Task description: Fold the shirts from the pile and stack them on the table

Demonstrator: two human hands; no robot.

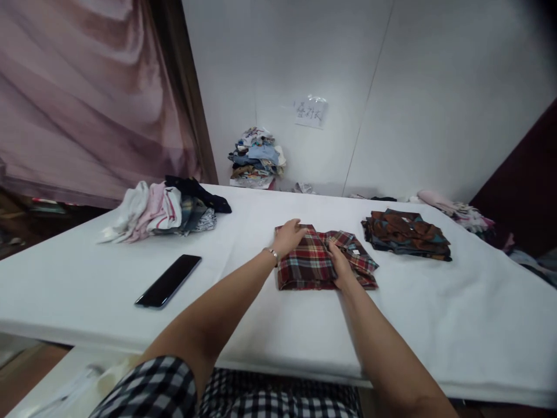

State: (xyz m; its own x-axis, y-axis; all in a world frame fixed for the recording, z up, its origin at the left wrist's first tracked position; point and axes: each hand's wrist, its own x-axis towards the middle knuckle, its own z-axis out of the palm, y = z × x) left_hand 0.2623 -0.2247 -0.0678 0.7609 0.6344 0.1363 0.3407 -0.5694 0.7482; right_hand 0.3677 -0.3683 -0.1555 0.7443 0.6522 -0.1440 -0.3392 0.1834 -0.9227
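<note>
A red, brown and teal plaid shirt lies partly folded on the white-covered table, its collar pointing right. My left hand grips its far left edge, with the fingers bent over the cloth. Around the middle of the shirt, just left of the collar, my right hand is closed on a fold. Its thumb shows on top, while the other fingers are mostly hidden by the cloth. To the right of the shirt sits a stack of folded dark brown and teal shirts.
A black phone lies at the left front. Behind it is a loose pile of clothes. A tall clothes pile stands beyond the far edge, below a paper sign on the wall. More garments lie past the table's right edge.
</note>
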